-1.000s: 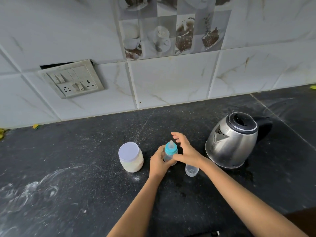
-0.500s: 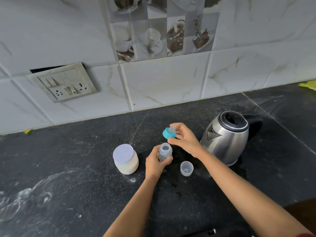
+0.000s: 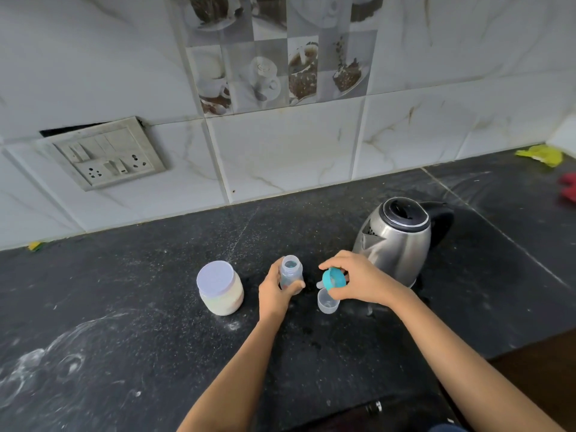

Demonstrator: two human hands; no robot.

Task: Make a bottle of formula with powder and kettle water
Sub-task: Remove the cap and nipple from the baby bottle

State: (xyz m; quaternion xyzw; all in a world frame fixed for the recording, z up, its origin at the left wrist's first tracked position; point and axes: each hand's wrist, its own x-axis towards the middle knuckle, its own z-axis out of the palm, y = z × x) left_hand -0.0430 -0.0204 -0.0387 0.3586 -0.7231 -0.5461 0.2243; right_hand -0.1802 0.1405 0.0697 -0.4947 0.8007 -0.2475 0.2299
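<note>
- Head view, far left: a switch-and-socket plate [image 3: 103, 154] hangs crooked on the tiled wall, well apart from the work; pale powdery smears mark the black countertop [image 3: 124, 353] below it.
- Next comes the powder jar [image 3: 220, 287], upright with its pale lid on, just beside the left hand; the powder is not yet reachable.
- The left hand [image 3: 276, 291] wraps its fingers around the small baby bottle [image 3: 291, 272], which stands upright on the counter with its mouth open.
- The bottle looks light and narrow, so if that grasp loosens while the other hand is busy, a nudge could tip it.
- Just right of the bottle, a clear cap [image 3: 327, 302] sits open side up on the counter, directly under the right hand.
- The right hand [image 3: 358, 283] pinches the teal nipple ring [image 3: 334, 278], fingers clenched on it, held tilted above the cap and apart from the bottle.
- Setting the ring down nipple-first on this dusty counter would probably dirty it; dropping it could also knock the cap over.
- Furthest right of the set, the steel kettle [image 3: 397, 241] stands close behind the right wrist, spout towards the hands.
- Its wall may be hot, so a careless backward move of the wrist risks a burn, and pouring into so narrow a mouth could spill.
</note>
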